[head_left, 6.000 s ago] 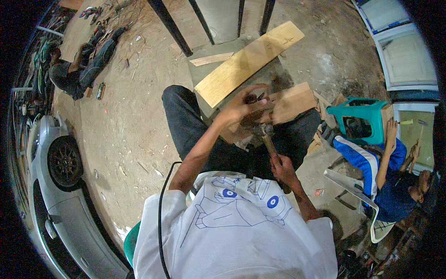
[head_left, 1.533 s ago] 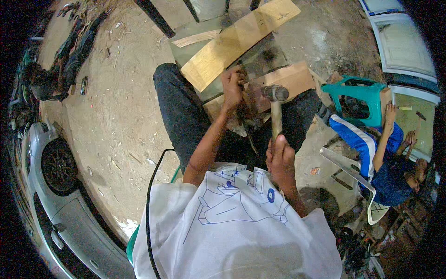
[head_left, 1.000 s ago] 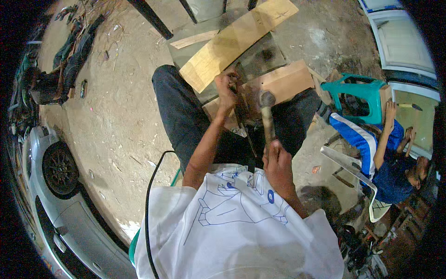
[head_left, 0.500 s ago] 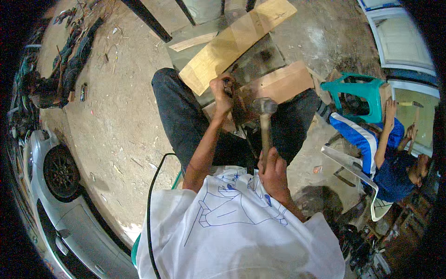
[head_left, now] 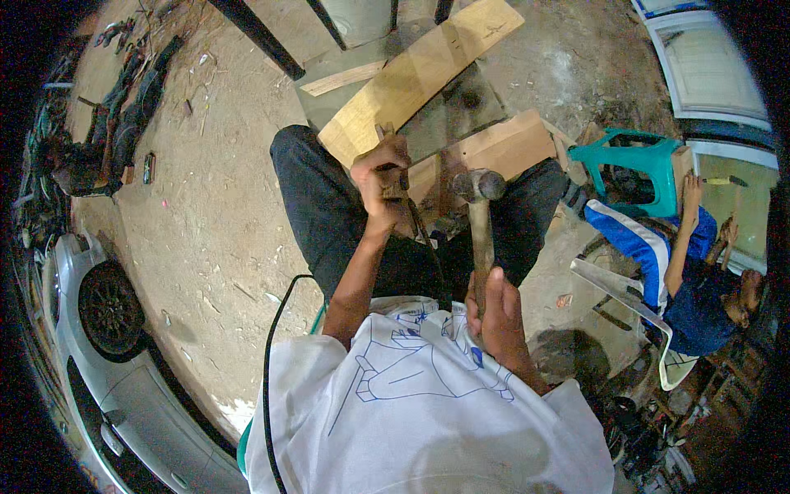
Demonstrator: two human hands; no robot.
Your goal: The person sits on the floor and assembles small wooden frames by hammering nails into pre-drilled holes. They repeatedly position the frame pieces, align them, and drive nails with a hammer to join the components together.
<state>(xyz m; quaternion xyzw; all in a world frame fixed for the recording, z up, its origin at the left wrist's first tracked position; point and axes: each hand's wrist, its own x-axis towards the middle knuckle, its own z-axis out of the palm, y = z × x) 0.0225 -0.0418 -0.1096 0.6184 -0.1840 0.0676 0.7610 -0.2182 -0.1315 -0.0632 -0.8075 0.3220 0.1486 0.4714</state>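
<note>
Two hands are at work over our lap. Our left hand (head_left: 380, 177) is closed in a fist around the wooden handle of a chisel (head_left: 403, 193), which runs down and to the right from the fist; its tip is too dark for us to make out. Our right hand (head_left: 496, 309) is wrapped tight around the lower end of a hammer (head_left: 479, 222), held near our chest. The hammer's wooden shaft points away from us and its metal head sits just right of the chisel, close to the left fist but apart from it.

Beyond the hands, a small wooden block (head_left: 485, 152) lies across our knees, and a long pale plank (head_left: 420, 74) slants from near the left fist toward the far right, resting on a sheet of glass (head_left: 461, 107). Our dark trousers (head_left: 329, 206) frame the work on both sides, and a black cable (head_left: 270, 362) curls down on the near left beside our white shirt (head_left: 411, 412).

On the right, another person in a blue and white top (head_left: 650, 247) sits next to a teal plastic stool (head_left: 629, 165). At the near left, a silver car (head_left: 90, 329) stands on the dirt floor (head_left: 206, 206), with its wheel facing us.
</note>
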